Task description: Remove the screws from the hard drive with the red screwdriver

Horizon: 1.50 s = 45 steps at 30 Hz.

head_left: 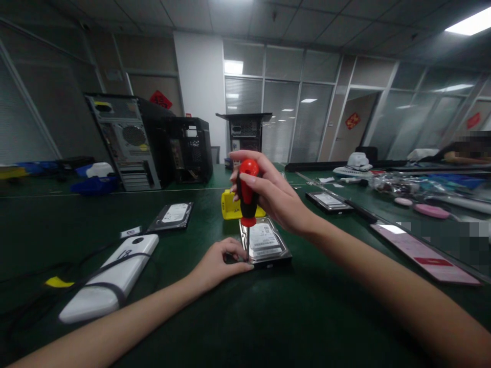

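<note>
A red and black screwdriver (pixel 248 207) stands nearly upright in my right hand (pixel 280 199), whose fingers are wrapped round its handle. Its thin shaft points down at the near left corner of a silver hard drive (pixel 264 239) lying label up on the table. My left hand (pixel 221 259) grips that same corner, thumb along the near edge and fingers curled at the left side, close about the screwdriver's tip. The tip itself and any screw under it are too small to make out. Just behind the drive sits a yellow plastic tray (pixel 230 208), partly hidden by the screwdriver and right hand.
Other hard drives lie left (pixel 174 214) and right (pixel 330 202) on the green table (pixel 245 317). A white power bank (pixel 111 278) with a black cable is at left, a pink phone (pixel 425 253) at right. Computer cases (pixel 153 138) stand behind. A person's arm (pixel 470 153) shows far right.
</note>
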{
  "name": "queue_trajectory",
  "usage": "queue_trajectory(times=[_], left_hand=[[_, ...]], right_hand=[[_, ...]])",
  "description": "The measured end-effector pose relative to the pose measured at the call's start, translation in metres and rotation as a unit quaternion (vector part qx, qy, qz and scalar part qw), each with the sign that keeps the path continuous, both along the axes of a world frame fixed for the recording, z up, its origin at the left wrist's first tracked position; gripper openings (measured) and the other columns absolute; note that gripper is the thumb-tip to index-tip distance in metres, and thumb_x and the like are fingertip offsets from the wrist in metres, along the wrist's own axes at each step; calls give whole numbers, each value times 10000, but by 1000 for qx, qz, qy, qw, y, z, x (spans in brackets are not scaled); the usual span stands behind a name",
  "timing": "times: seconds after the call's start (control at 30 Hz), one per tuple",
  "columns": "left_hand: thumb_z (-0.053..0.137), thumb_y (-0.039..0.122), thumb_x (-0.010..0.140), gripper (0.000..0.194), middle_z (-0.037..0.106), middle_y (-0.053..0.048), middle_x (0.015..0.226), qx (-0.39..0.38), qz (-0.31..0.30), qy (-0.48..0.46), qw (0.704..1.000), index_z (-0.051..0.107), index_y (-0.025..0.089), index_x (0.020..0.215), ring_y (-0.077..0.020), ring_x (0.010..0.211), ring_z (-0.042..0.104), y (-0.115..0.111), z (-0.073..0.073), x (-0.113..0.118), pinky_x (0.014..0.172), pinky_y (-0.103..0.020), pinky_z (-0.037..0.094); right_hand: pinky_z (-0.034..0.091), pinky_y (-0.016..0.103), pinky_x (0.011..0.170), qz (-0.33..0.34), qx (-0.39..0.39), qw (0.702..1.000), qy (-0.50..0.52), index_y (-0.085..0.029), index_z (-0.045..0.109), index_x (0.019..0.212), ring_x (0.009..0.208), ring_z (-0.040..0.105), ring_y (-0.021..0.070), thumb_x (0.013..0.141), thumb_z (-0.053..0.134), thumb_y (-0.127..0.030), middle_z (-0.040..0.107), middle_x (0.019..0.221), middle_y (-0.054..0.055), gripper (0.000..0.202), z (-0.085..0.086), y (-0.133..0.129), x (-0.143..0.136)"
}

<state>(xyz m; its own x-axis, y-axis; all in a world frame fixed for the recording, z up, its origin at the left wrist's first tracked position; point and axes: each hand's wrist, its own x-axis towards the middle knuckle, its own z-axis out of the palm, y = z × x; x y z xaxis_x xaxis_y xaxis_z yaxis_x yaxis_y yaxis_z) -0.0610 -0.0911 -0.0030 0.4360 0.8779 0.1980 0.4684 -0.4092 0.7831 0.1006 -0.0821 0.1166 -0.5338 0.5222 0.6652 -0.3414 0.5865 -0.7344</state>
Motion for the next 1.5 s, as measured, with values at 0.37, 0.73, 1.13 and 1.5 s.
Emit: queue_trajectory(times=[0.37, 0.73, 1.13, 1.5], left_hand=[[698, 345, 708, 178, 601, -24, 891, 4, 1, -3, 1000, 693, 185, 787, -184, 838, 561, -1, 2, 1, 750, -289, 436], [687, 380, 727, 206, 591, -14, 916, -9, -1, -13, 1000, 696, 191, 807, -179, 843, 551, -1, 1, 0, 751, -280, 419], [703, 327, 717, 173, 592, -17, 880, -3, 1, -15, 1000, 699, 175, 800, -170, 824, 554, -1, 1, 1, 747, -272, 422], [695, 339, 725, 176, 599, -15, 908, -9, -8, -12, 1000, 692, 181, 805, -173, 847, 558, 0, 0, 0, 756, -267, 418]], right_hand=[[504, 239, 668, -12, 35, 999, 27, -237, 386, 1014, 695, 544, 77, 786, 610, -237, 493, 864, -26, 320, -3, 13, 1], [503, 241, 635, -37, 35, 999, 3, -223, 386, 1025, 709, 542, 94, 776, 626, -254, 500, 865, -12, 347, -9, 11, -3], [488, 228, 624, -36, 53, 997, 30, -210, 388, 1016, 692, 532, 79, 797, 595, -207, 481, 854, -16, 301, 1, 5, 2], [490, 235, 635, -18, 60, 998, 13, -209, 379, 1041, 702, 536, 81, 807, 578, -191, 482, 874, -13, 308, 0, 6, 1]])
